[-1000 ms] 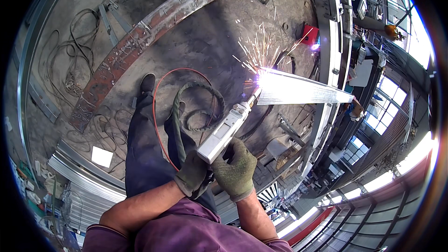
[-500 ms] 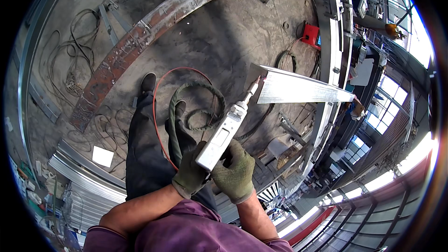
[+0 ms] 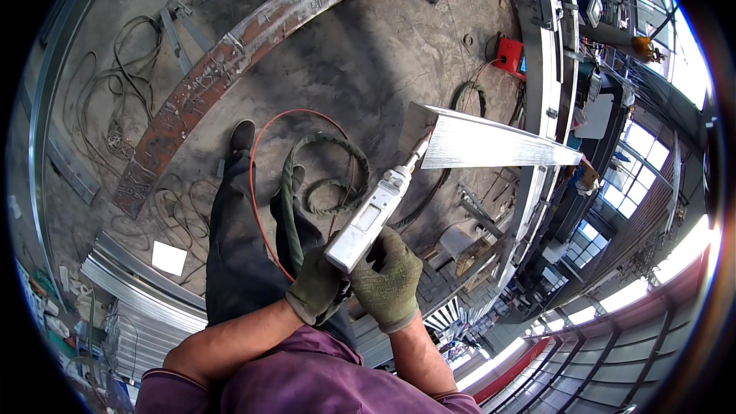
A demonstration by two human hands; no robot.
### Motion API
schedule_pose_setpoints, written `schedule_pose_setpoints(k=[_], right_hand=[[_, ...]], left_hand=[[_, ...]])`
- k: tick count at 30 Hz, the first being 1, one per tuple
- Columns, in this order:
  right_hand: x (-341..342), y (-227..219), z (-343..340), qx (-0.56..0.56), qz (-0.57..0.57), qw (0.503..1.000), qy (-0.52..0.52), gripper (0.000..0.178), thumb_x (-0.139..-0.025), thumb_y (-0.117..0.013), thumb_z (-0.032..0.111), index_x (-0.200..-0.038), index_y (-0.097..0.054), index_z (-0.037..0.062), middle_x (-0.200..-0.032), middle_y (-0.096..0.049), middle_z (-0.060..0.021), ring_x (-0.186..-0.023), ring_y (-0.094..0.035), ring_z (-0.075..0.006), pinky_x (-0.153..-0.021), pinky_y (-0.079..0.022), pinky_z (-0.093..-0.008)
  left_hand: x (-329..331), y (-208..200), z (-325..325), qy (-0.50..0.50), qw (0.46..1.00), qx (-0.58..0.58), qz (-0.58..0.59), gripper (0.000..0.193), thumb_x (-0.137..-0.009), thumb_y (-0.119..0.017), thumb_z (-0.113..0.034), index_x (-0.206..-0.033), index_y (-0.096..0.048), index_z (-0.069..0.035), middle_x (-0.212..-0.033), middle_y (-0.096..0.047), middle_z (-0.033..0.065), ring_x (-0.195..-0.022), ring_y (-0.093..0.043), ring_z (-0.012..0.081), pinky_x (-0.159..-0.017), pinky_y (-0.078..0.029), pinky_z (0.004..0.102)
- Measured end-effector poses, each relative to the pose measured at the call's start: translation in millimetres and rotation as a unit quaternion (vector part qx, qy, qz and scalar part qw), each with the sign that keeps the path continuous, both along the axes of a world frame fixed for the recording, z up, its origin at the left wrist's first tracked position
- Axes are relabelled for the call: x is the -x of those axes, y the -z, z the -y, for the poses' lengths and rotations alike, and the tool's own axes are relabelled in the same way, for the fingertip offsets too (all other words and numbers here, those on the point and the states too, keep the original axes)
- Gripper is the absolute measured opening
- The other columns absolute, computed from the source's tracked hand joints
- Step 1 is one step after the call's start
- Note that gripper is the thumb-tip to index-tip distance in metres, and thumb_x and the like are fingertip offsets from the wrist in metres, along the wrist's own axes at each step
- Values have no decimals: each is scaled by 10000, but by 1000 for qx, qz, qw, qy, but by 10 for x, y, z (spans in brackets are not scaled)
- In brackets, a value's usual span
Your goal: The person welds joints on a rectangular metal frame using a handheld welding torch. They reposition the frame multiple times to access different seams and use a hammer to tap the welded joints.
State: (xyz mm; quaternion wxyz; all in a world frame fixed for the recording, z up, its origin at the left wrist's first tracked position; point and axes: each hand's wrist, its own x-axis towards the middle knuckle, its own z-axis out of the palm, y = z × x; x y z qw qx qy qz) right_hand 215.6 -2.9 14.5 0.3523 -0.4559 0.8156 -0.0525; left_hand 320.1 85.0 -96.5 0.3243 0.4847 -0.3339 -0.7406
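Observation:
Both my hands wear green work gloves. My left hand [image 3: 316, 285] is closed around the rear left side of a silver, box-bodied welding gun [image 3: 368, 218]. My right hand [image 3: 386, 281] is wrapped round its underside on the right, where the handle is mostly hidden. The gun's narrow nozzle points up and to the right. Its tip meets or nearly meets the left end of a bright silver metal channel [image 3: 491, 143]; actual contact I cannot tell. A dark sheathed hose [image 3: 287, 207] and a thin red line [image 3: 255, 184] loop beside my left hand.
A curved rusty steel beam [image 3: 222, 69] arcs across the floor ahead. At right stands a steel frame [image 3: 546, 92] bearing the channel's far end, with a red machine [image 3: 509, 56] beside it. Cables [image 3: 126, 69] lie tangled at left, near stacked metal profiles [image 3: 146, 291].
The welding gun and my hands have shifted slightly right, bringing the nozzle tip to the channel's end edge. The channel stays almost where it was.

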Motion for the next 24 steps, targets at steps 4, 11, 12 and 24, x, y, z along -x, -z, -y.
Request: schedule_pose_setpoints(k=[4, 11, 12, 24], right_hand=[[17, 17, -19, 3, -1, 1000, -3, 407, -842, -878, 249, -1146, -740, 16, -832, -762, -125, -722, -770, -253, -671, -594, -377], [20, 14, -26, 1, -9, 1000, -5, 420, -842, -877, 259, -1151, -738, 10, -836, -764, -135, -724, -773, -263, -669, -595, -388], [15, 18, -27, 7, -12, 1000, -7, 420, -843, -877, 258, -1152, -738, 9, -837, -765, -137, -725, -774, -264, -669, -595, -389], [6, 9, -2, -9, -13, 1000, 3, 416, -859, -873, 266, -1157, -737, 10, -866, -774, -155, -755, -785, -286, -693, -606, -398]], left_hand=[[-75, -41, 85, 50, 999, 10, 16, 212, -1025, -655, -67, -1222, -691, 3, -1019, -781, 149, -879, -782, 288, -750, -623, 409], [-71, -84, 156, 51, 998, -15, -21, 249, -1019, -669, -62, -1259, -690, 1, -1049, -788, 131, -914, -791, 263, -756, -636, 374], [-57, -55, 112, 41, 999, -19, -31, 255, -1020, -668, -58, -1266, -690, 1, -1055, -789, 129, -914, -791, 253, -760, -636, 368], [-76, -85, 91, 44, 998, -13, -53, 318, -1183, -476, -258, -1304, -652, -22, -1019, -737, 34, -832, -698, 92, -687, -570, 294]])
